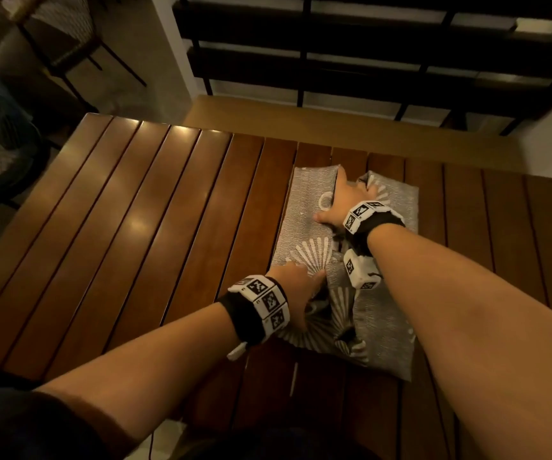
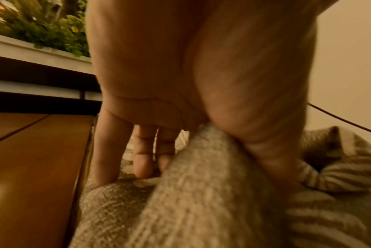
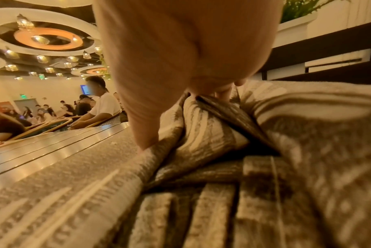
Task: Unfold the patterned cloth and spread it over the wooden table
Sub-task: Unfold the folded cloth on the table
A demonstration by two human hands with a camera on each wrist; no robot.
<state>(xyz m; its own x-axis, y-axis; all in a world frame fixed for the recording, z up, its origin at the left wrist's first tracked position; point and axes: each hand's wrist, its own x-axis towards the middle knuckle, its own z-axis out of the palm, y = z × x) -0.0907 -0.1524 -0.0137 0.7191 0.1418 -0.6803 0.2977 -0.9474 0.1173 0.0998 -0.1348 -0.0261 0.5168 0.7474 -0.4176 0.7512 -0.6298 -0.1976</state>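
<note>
Grey patterned cloth (image 1: pixel 304 224) bunched, gripped within both hands' curled fingers (image 2: pixel 142 161), atop wooden table (image 1: pixel 135 210).

Left hand (image 2: pixel 180 75) pinches a fold of patterned cloth (image 2: pixel 190 201) between thumb and fingers (image 2: pixel 142 161), beside the wooden table (image 2: pixel 36 159)

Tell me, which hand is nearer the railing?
Right. The right hand lies on the cloth's far end, toward the railing; the left hand works the near part.
</note>
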